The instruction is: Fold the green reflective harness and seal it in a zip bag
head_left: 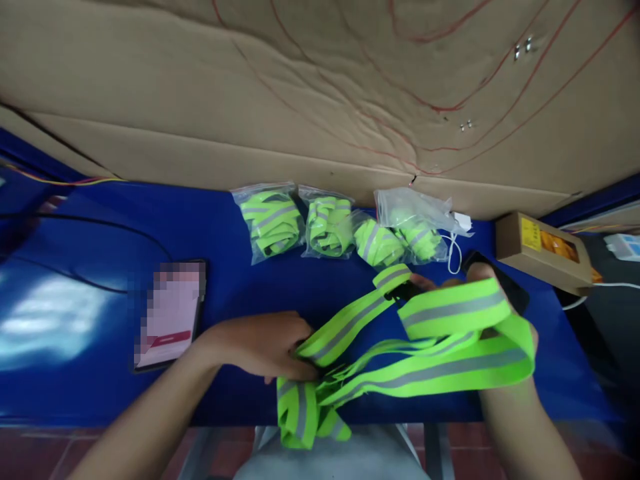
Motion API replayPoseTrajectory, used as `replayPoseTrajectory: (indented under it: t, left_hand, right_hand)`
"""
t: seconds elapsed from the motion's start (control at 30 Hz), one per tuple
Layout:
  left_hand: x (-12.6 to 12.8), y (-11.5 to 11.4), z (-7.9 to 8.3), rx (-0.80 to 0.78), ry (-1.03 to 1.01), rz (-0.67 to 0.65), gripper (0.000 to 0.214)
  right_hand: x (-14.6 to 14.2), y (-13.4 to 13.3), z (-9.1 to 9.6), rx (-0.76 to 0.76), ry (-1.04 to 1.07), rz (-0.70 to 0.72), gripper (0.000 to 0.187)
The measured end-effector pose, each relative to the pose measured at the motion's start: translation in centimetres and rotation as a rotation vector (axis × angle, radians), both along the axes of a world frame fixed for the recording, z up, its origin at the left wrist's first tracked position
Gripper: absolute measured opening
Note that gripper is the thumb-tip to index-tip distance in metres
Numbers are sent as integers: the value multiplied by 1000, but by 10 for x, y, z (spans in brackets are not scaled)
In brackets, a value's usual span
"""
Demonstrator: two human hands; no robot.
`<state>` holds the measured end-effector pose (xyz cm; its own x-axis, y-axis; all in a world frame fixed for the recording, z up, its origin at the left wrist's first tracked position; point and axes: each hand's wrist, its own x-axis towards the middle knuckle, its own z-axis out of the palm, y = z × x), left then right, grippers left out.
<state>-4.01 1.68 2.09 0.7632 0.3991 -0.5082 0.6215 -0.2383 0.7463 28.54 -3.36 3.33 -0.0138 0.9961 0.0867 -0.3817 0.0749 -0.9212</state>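
Reflective strap (440, 373), bright green with a gray stripe, stretched in loops between our hands above a blue surface (240, 287), part of it dangling at the near edge. Our left hand (267, 340) is curled closed, pinching the strap. Loops cover most of our right hand (481, 271), so we cannot tell how its fingers are set; a black buckle (404, 291) shows beside it. Behind, we see clear bags (327, 227) of similar straps; left, a lit-screen device (173, 313).
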Motion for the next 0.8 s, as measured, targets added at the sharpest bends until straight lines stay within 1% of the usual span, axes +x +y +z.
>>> replayPoseTrajectory:
  t: [0.03, 0.07, 0.1, 0.17, 0.2, 0.23, 0.27, 0.3, 0.33, 0.4, 0.47, 0.53, 0.63, 0.7, 0.77, 0.8]
  left_hand:
    - [2, 0, -2, 74, 37, -6, 32]
    - [4, 0, -4, 169, 75, 2, 37]
    - [7, -1, -6, 317, 98, 57, 40]
    - [14, -2, -13, 647, 58, 224, 34]
    - [18, -4, -18, 780, -21, 281, 29]
    - [22, -6, -22, 885, -141, 297, 29]
    - [25, -8, -25, 955, -279, 264, 35]
    - [28, -10, -28, 986, -404, 195, 44]
    - [30, -12, -31, 987, -494, 115, 52]
    - [33, -14, -33, 934, -542, -9, 60]
    - [35, -15, -34, 851, -498, -57, 68]
    - [37, -15, -36, 803, -473, -64, 74]
    - [38, -17, -39, 811, -525, -24, 68]
    - [36, -18, -37, 765, -581, 54, 61]
    - [31, -17, -29, 625, -615, 200, 58]
    - [27, -15, -24, 529, -620, 286, 53]
  right_hand:
    - [0, 2, 0, 53, 1, 119, 12]
    - [-1, 4, 0, 117, -46, 240, 8]
    - [-3, 6, 0, 187, -135, 357, 9]
    - [-10, 9, 0, 313, -357, 543, 21]
    - [-16, 9, -1, 351, -435, 605, 28]
    - [-24, 9, -2, 368, -465, 644, 34]
    - [-32, 8, -3, 372, -445, 669, 40]
    - [-41, 7, -4, 369, -389, 695, 46]
    - [-49, 5, -5, 367, -318, 727, 51]
    - [-59, 2, -6, 356, -224, 803, 54]
    - [-60, -1, -7, 350, -228, 825, 49]
    - [-52, -1, -10, 346, -298, 783, 48]
    - [-36, -2, -11, 385, -374, 700, 50]
    - [-25, -2, -6, 439, -419, 634, 42]
    - [-14, -1, 2, 517, -538, 520, 33]
    - [-9, -1, 6, 560, -645, 446, 29]
